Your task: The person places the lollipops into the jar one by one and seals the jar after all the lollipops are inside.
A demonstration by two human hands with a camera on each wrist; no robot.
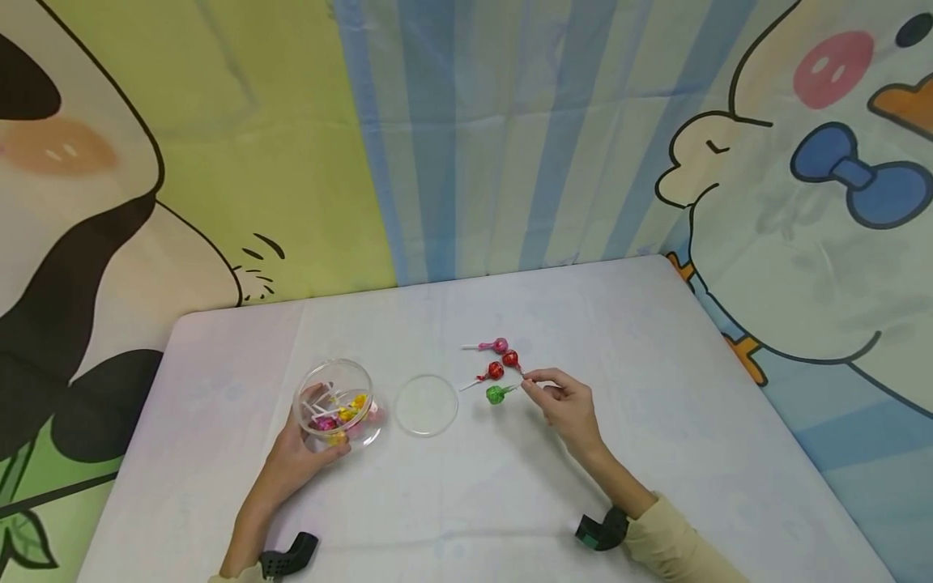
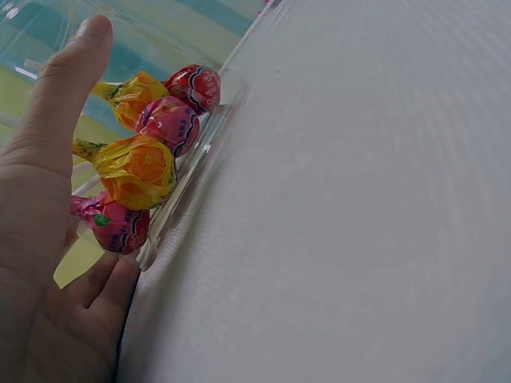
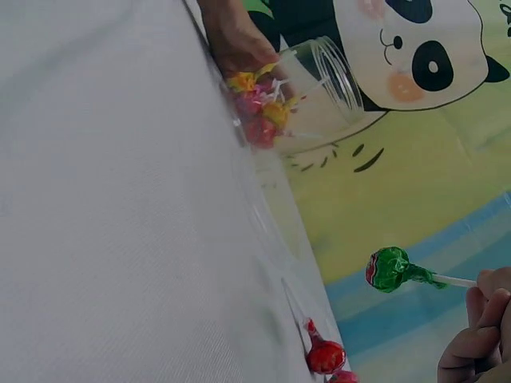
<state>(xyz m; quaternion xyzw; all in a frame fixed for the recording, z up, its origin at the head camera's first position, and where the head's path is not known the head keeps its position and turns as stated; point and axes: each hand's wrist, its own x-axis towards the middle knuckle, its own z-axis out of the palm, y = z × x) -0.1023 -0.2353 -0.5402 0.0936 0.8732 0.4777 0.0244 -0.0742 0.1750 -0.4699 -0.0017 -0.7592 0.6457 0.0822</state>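
My left hand (image 1: 295, 453) holds a clear plastic jar (image 1: 305, 429) by its side, thumb and fingers around it. Inside lie several wrapped lollipops, among them a yellow lollipop (image 2: 140, 169) and a pink lollipop (image 2: 120, 223). By its white stick, a green lollipop (image 3: 391, 270) is pinched in my right hand (image 1: 568, 409), raised above the table in the right wrist view. Close by on the table are a pink lollipop (image 1: 500, 346) and two red lollipops, one red lollipop (image 1: 496, 371) left of the other red lollipop (image 1: 510, 358).
A round clear lid (image 1: 427, 433) lies flat between the jar and the loose lollipops. The white table (image 1: 437, 518) meets a cartoon-printed cloth backdrop (image 1: 481, 162) at the back and sides. Each wrist wears a black camera mount, such as the right mount (image 1: 603, 530).
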